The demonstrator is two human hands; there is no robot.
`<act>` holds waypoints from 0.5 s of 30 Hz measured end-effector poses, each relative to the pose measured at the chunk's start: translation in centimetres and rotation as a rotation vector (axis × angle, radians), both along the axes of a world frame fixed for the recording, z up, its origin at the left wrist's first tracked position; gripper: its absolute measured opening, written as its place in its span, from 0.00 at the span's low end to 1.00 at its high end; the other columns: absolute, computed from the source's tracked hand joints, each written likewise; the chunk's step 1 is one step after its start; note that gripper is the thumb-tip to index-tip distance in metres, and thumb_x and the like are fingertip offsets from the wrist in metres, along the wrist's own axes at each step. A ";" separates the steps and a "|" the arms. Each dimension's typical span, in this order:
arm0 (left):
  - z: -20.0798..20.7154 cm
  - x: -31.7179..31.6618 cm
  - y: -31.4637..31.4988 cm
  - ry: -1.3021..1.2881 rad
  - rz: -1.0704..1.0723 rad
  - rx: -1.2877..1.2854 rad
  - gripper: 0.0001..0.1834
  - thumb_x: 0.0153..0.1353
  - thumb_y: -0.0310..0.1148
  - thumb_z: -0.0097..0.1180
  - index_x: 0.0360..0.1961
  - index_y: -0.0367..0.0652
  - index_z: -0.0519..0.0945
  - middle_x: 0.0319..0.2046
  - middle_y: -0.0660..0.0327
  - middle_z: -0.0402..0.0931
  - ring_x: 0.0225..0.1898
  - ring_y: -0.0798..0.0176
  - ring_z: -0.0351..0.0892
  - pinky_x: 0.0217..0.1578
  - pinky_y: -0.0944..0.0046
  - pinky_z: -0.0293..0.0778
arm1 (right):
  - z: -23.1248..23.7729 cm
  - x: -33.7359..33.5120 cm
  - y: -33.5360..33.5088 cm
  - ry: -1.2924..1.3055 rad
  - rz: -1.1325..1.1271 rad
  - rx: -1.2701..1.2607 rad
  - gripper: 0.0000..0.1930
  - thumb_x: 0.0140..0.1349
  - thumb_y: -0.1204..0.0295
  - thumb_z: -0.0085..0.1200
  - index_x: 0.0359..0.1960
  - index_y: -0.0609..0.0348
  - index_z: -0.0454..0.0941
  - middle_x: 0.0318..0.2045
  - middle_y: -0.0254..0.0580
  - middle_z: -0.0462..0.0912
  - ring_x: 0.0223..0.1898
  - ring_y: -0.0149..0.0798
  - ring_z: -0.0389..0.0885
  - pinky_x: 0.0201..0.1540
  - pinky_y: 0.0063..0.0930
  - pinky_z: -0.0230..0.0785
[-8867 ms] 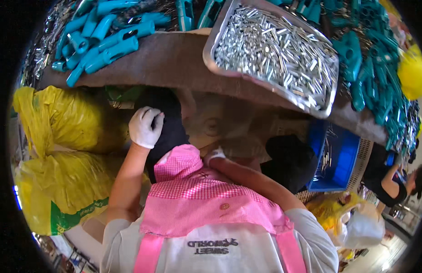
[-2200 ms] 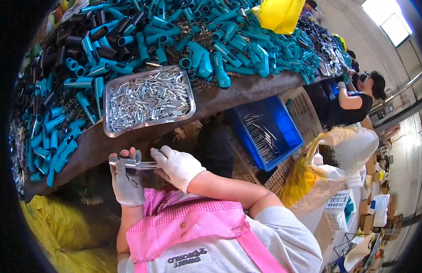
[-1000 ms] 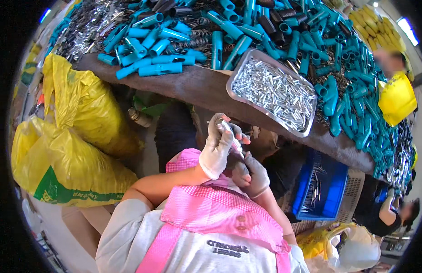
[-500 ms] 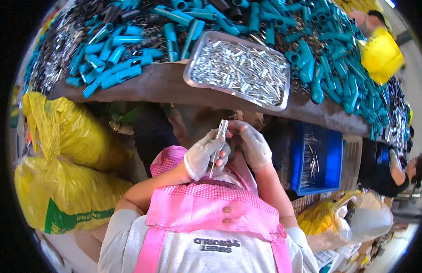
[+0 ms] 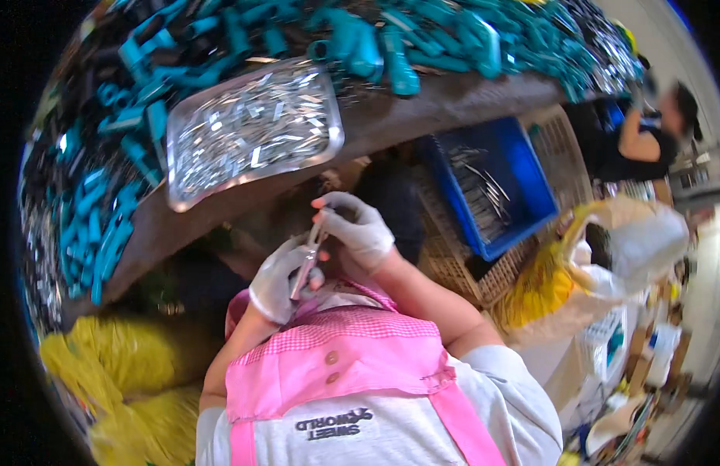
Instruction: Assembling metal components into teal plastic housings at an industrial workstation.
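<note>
In the head view, both hands met low in front of the chest, just above the pink apron (image 5: 337, 349), and wore pale gloves with some bare fingertips. The left hand (image 5: 276, 281) had its fingers curled around a slim metal part (image 5: 304, 272), pressing it against the palm side. The part stood at a slant between the hands, its far end tipped slightly right. The right hand (image 5: 360, 229) came in from the right, its thumb and forefinger bent toward each other at the part's far end; blur hid whether they pinched it, so that could not be told.

Beyond the hands, a metal tray (image 5: 253, 184) sat at the near edge of the bench (image 5: 484, 99), reaching slightly over it, heaped with small shiny pieces (image 5: 259, 120). Teal sleeves (image 5: 399, 62) lay in a thick pile behind the tray and off to both sides, mixed with black ones at the far left.

To the right of the hands, below bench level, a blue bin (image 5: 532, 165) held thin rods (image 5: 484, 194) and rested on a beige crate (image 5: 566, 151). Nearer on the right stood a yellow and white bag (image 5: 546, 287). Yellow sacks (image 5: 135, 357) slumped at the near left. At the far right, a co-worker (image 5: 643, 147) in a black top was at the bench.
</note>
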State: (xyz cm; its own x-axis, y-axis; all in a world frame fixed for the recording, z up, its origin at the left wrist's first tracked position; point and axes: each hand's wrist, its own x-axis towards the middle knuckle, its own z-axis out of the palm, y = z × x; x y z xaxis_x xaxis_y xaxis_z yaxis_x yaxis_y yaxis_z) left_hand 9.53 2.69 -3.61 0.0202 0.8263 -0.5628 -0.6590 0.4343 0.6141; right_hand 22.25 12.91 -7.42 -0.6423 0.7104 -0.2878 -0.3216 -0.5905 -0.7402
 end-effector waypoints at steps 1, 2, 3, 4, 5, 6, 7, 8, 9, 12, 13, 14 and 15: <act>-0.6 0.0 0.2 -0.042 -0.028 0.040 0.19 0.63 0.34 0.42 0.54 0.38 0.65 0.33 0.58 0.71 0.20 0.71 0.67 0.15 0.75 0.57 | -0.4 0.0 -0.1 -0.011 -0.043 -0.008 0.11 0.58 0.76 0.54 0.43 0.63 0.72 0.29 0.39 0.76 0.26 0.33 0.75 0.19 0.26 0.68; -0.6 0.4 0.5 -0.043 -0.023 0.004 0.19 0.63 0.34 0.42 0.54 0.40 0.64 0.33 0.59 0.71 0.20 0.72 0.66 0.15 0.75 0.56 | -0.3 0.4 -0.1 0.004 -0.067 -0.070 0.12 0.58 0.76 0.55 0.43 0.63 0.72 0.28 0.38 0.75 0.25 0.33 0.75 0.17 0.27 0.67; -0.3 0.6 0.9 -0.040 -0.007 -0.029 0.19 0.63 0.34 0.42 0.55 0.42 0.63 0.32 0.60 0.71 0.19 0.72 0.64 0.15 0.75 0.55 | 0.0 0.9 0.2 -0.016 -0.058 -0.102 0.12 0.58 0.76 0.54 0.44 0.64 0.72 0.30 0.39 0.76 0.28 0.32 0.76 0.24 0.25 0.70; -0.4 0.8 1.5 -0.047 -0.027 -0.024 0.19 0.63 0.34 0.41 0.55 0.46 0.63 0.32 0.60 0.71 0.18 0.73 0.63 0.15 0.76 0.55 | -0.5 1.4 0.8 -0.013 -0.079 -0.098 0.12 0.58 0.76 0.54 0.44 0.64 0.72 0.30 0.39 0.76 0.28 0.32 0.76 0.24 0.25 0.70; -0.7 0.8 1.8 -0.091 -0.064 -0.040 0.18 0.63 0.33 0.41 0.54 0.46 0.63 0.32 0.60 0.71 0.18 0.72 0.63 0.15 0.75 0.55 | -1.4 2.3 1.5 -0.140 -0.118 0.122 0.12 0.59 0.75 0.53 0.45 0.63 0.72 0.31 0.39 0.77 0.30 0.31 0.76 0.30 0.24 0.70; -1.3 0.6 2.0 -0.132 -0.098 -0.057 0.17 0.63 0.33 0.41 0.53 0.47 0.64 0.33 0.61 0.71 0.18 0.72 0.63 0.15 0.75 0.55 | -2.4 3.2 2.4 -0.266 -0.154 0.340 0.13 0.59 0.75 0.53 0.45 0.63 0.72 0.32 0.39 0.77 0.33 0.30 0.76 0.35 0.22 0.71; -2.2 0.2 1.7 -0.224 -0.094 -0.070 0.15 0.64 0.34 0.41 0.52 0.48 0.64 0.35 0.60 0.71 0.20 0.72 0.65 0.15 0.75 0.57 | -3.2 5.1 4.1 -0.436 -0.220 0.547 0.12 0.60 0.74 0.51 0.46 0.62 0.73 0.33 0.38 0.78 0.36 0.28 0.76 0.42 0.19 0.68; -3.0 0.1 1.5 -0.312 -0.026 -0.107 0.15 0.65 0.35 0.41 0.52 0.47 0.64 0.36 0.60 0.71 0.21 0.71 0.65 0.15 0.75 0.59 | -3.9 7.3 5.9 -0.527 -0.376 0.622 0.11 0.60 0.73 0.51 0.45 0.61 0.74 0.31 0.36 0.78 0.35 0.28 0.76 0.41 0.21 0.69; -3.7 0.0 1.2 -0.403 0.047 -0.143 0.15 0.65 0.35 0.42 0.52 0.45 0.64 0.37 0.59 0.71 0.22 0.70 0.66 0.15 0.74 0.60 | -4.8 9.8 8.2 -0.500 -0.508 0.516 0.11 0.60 0.72 0.52 0.43 0.62 0.75 0.30 0.35 0.78 0.35 0.28 0.76 0.41 0.22 0.68; -5.8 -0.8 0.9 -0.541 0.111 -0.224 0.13 0.66 0.37 0.40 0.49 0.44 0.65 0.38 0.60 0.71 0.24 0.69 0.66 0.17 0.72 0.61 | -11.4 18.8 15.3 -0.849 -0.854 0.491 0.09 0.59 0.70 0.54 0.38 0.60 0.80 0.32 0.36 0.81 0.32 0.30 0.76 0.37 0.23 0.68; -6.1 -1.0 0.9 -0.610 0.120 -0.230 0.12 0.67 0.37 0.40 0.47 0.43 0.65 0.39 0.61 0.71 0.23 0.68 0.66 0.17 0.72 0.60 | -16.0 22.6 17.8 -0.872 -0.824 0.347 0.12 0.57 0.66 0.57 0.39 0.60 0.79 0.32 0.35 0.81 0.31 0.29 0.76 0.36 0.23 0.67; -6.5 -1.2 0.7 -0.659 0.096 -0.211 0.11 0.67 0.37 0.40 0.45 0.43 0.66 0.39 0.62 0.71 0.23 0.68 0.66 0.16 0.72 0.60 | -18.4 25.1 19.3 -1.134 -0.660 0.365 0.15 0.55 0.63 0.58 0.42 0.58 0.79 0.32 0.37 0.81 0.31 0.29 0.76 0.35 0.23 0.68; -6.7 -1.2 0.5 -0.659 0.110 -0.212 0.11 0.67 0.37 0.40 0.45 0.43 0.66 0.39 0.62 0.71 0.23 0.68 0.66 0.16 0.72 0.60 | -18.7 25.0 19.9 -1.254 -0.532 0.327 0.16 0.55 0.62 0.57 0.42 0.57 0.79 0.32 0.39 0.82 0.32 0.31 0.77 0.36 0.25 0.69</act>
State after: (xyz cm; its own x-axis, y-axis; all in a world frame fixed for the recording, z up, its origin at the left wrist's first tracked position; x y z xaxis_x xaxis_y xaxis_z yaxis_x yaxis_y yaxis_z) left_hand 8.35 3.15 -10.30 0.3350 0.7167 -0.6116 -0.9118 0.4102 -0.0188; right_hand 47.20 32.82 -26.13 0.2799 0.9299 -0.2387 0.5201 -0.3559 -0.7764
